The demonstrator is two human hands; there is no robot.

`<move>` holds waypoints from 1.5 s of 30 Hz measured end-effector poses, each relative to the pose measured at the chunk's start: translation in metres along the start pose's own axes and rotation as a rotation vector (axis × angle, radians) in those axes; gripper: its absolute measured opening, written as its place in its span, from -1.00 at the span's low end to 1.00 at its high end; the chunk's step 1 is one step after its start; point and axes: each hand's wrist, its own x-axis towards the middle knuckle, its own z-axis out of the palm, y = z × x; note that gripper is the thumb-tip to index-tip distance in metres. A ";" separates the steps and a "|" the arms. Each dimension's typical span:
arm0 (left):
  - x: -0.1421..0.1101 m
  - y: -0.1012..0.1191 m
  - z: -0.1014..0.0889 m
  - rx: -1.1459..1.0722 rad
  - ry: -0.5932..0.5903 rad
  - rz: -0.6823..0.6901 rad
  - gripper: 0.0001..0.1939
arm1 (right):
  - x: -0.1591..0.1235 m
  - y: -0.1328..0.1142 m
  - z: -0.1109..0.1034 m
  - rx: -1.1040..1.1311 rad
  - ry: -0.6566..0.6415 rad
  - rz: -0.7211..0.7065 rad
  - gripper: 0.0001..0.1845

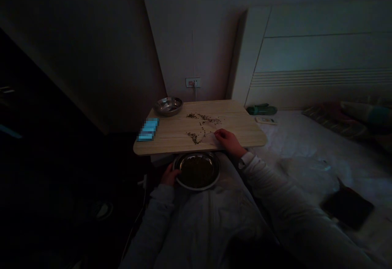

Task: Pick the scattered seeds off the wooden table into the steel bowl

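Observation:
My left hand grips the left rim of a round metal bowl, thumb over the edge. The bowl rests at my lap just below the table's front edge, with a dark mass inside that is too dim to name. Over the wooden table, my right hand pinches a thin pale sheet, like a card or piece of paper, held low at the tabletop. Small dark grains lie scattered to the left of the sheet. More grains form a loose band farther back.
A second metal bowl stands at the table's back left corner, near a lit, blurred-out phone-like screen. A bed lies to the right, with a green bottle and a pale remote. A wall socket is behind.

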 end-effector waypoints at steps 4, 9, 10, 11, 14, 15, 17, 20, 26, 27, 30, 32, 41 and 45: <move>-0.001 0.002 0.001 0.015 -0.004 -0.001 -0.68 | 0.003 0.003 0.001 -0.016 0.018 0.012 -0.81; -0.010 0.010 0.005 -0.013 0.001 -0.015 -0.71 | 0.008 0.003 0.005 -0.028 0.032 0.019 -0.82; -0.011 0.011 0.006 -0.013 0.003 -0.017 -0.71 | 0.009 0.003 0.006 -0.029 0.030 0.021 -0.82; -0.012 0.011 0.006 -0.004 0.003 -0.016 -0.71 | 0.010 0.003 0.007 -0.029 0.027 0.019 -0.82; -0.012 0.012 0.005 0.021 0.009 -0.012 -0.71 | 0.014 0.002 0.011 -0.029 0.011 0.007 -0.81; -0.012 0.011 0.005 0.024 0.011 -0.009 -0.71 | 0.014 0.002 0.013 -0.031 0.004 0.004 -0.81; -0.011 0.010 0.005 0.027 0.009 -0.011 -0.71 | 0.016 0.000 0.014 -0.036 -0.009 0.004 -0.81; -0.010 0.008 0.004 0.016 -0.017 -0.008 -0.69 | 0.017 -0.003 0.016 -0.045 -0.025 0.018 -0.80; -0.002 0.000 0.001 0.019 -0.024 -0.013 -0.62 | 0.018 -0.004 0.016 -0.021 -0.046 0.021 -0.79; -0.001 -0.002 0.001 0.021 -0.030 -0.005 -0.61 | 0.018 -0.003 0.016 -0.015 -0.050 0.021 -0.79; 0.002 -0.004 -0.001 0.038 -0.046 0.029 -0.57 | 0.018 0.000 0.016 0.000 -0.063 0.015 -0.79; 0.001 -0.002 -0.002 0.051 -0.045 0.035 -0.56 | 0.018 0.001 0.016 0.008 -0.068 0.010 -0.79; -0.002 0.002 0.001 0.041 -0.024 0.012 -0.64 | 0.016 0.003 0.016 0.057 -0.071 0.010 -0.77; 0.001 0.000 0.000 0.032 -0.023 -0.002 -0.63 | 0.015 0.004 0.016 0.080 -0.067 0.019 -0.78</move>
